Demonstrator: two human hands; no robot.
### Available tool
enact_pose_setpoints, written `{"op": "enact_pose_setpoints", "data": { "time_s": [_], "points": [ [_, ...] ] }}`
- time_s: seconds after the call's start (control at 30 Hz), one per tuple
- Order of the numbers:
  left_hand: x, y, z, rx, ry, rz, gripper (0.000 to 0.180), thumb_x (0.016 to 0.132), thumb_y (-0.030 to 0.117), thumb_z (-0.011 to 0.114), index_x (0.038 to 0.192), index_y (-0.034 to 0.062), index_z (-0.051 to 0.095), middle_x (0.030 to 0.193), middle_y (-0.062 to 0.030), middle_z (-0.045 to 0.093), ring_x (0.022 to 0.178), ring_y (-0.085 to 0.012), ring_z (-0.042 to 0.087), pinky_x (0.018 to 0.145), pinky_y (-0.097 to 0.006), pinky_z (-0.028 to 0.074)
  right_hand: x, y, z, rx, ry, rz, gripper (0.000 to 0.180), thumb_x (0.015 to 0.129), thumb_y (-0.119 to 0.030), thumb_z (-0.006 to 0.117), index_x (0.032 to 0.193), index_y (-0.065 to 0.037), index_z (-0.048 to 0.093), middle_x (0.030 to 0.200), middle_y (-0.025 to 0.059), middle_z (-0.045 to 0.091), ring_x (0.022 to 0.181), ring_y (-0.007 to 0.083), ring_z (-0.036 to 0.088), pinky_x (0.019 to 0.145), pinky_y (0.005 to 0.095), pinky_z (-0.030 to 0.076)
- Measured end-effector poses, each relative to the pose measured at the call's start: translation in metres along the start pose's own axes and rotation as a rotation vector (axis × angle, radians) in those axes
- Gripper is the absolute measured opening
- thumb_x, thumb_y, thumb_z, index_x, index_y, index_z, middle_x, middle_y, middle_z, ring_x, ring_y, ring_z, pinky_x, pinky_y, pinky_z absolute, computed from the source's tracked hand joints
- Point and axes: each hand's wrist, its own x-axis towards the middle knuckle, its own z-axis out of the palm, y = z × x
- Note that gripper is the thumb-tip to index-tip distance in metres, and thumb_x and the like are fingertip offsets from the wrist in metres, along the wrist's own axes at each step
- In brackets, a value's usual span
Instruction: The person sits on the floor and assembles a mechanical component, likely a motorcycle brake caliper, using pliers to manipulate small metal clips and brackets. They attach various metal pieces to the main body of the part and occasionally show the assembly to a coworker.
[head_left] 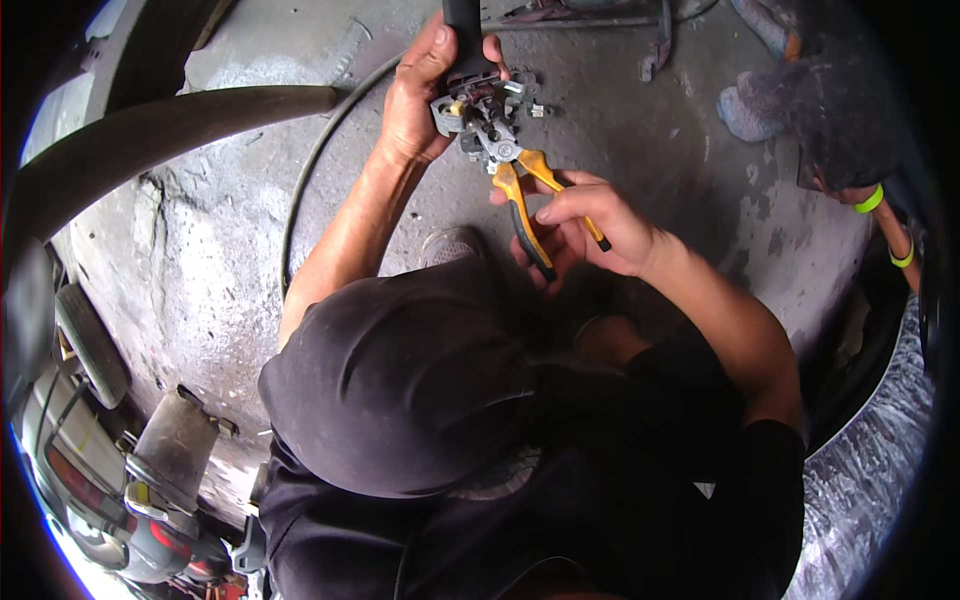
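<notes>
My left hand is wrapped round a metal mechanism with a thick black handle sticking up from it. Brackets and small dark parts crowd its lower end. In my right hand is a pair of pliers with yellow and black handles, spread apart between my thumb and fingers. The pliers' jaws reach up into the underside of the mechanism. Whether they bite on a part there, I cannot tell.
A dark curved beam juts in from the left, and a thin cable arcs over the stained concrete floor. At the right, a person's arm wears yellow-green bands. Crinkled plastic sheeting and a metal cylinder lie lower down.
</notes>
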Motion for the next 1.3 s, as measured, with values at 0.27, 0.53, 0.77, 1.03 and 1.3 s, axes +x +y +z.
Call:
{"op": "enact_pose_setpoints", "data": {
  "time_s": [0.27, 0.53, 0.77, 1.03, 1.3],
  "points": [
    [0.0, -0.009, -0.008, -0.059, 0.091, -0.1, 0.04, 0.108, 0.043, 0.052, 0.126, 0.0076, 0.055, 0.108, -0.01, 0.068, 0.096, -0.0226, 0.069, 0.084, -0.036, 0.06, 0.001, -0.008, 0.0, -0.338, 0.129, 0.066, 0.059, 0.091, -0.011, 0.055, 0.149, 0.0, 0.044, 0.108, 0.018, 0.068, 0.086, 0.0232, 0.071, 0.067, 0.0351, 0.061],
    [0.003, -0.007, -0.019, -0.207, 0.105, -0.072, 0.033, 0.11, 0.039, 0.05, 0.122, 0.0085, 0.055, 0.108, -0.012, 0.07, 0.094, -0.0261, 0.072, 0.086, -0.039, 0.061, 0.007, 0.007, -0.004, -0.039, -0.112, -0.109, 0.074, 0.09, -0.022, 0.06, 0.159, -0.007, 0.035, 0.13, 0.0235, 0.063, 0.104, 0.0244, 0.067, 0.076, 0.0343, 0.058],
    [0.003, -0.005, -0.014, -0.21, 0.059, -0.042, 0.036, 0.11, 0.041, 0.05, 0.126, 0.0087, 0.053, 0.111, -0.012, 0.069, 0.095, -0.026, 0.071, 0.086, -0.038, 0.061, 0.005, 0.005, -0.003, 0.065, -0.216, -0.087, 0.077, 0.089, -0.022, 0.061, 0.16, -0.012, 0.032, 0.138, 0.0262, 0.057, 0.116, 0.0317, 0.065, 0.089, 0.0461, 0.06],
    [0.003, -0.001, -0.008, -0.174, -0.009, -0.004, 0.04, 0.109, 0.046, 0.049, 0.123, 0.0094, 0.054, 0.114, -0.0095, 0.064, 0.103, -0.0247, 0.067, 0.084, -0.037, 0.06, 0.008, 0.008, 0.0, 0.184, -0.286, -0.094, 0.083, 0.086, -0.02, 0.063, 0.161, -0.013, 0.028, 0.143, 0.0277, 0.055, 0.129, 0.0397, 0.06, 0.098, 0.0539, 0.058],
    [0.003, -0.002, -0.003, -0.228, -0.029, 0.04, 0.037, 0.11, 0.038, 0.051, 0.131, 0.0078, 0.052, 0.113, -0.0119, 0.068, 0.099, -0.0255, 0.07, 0.089, -0.037, 0.059, 0.009, 0.011, 0.002, 0.195, -0.191, -0.126, 0.074, 0.088, -0.025, 0.058, 0.157, -0.008, 0.037, 0.121, 0.0242, 0.065, 0.099, 0.0336, 0.072, 0.067, 0.0367, 0.063]
  ]
}}
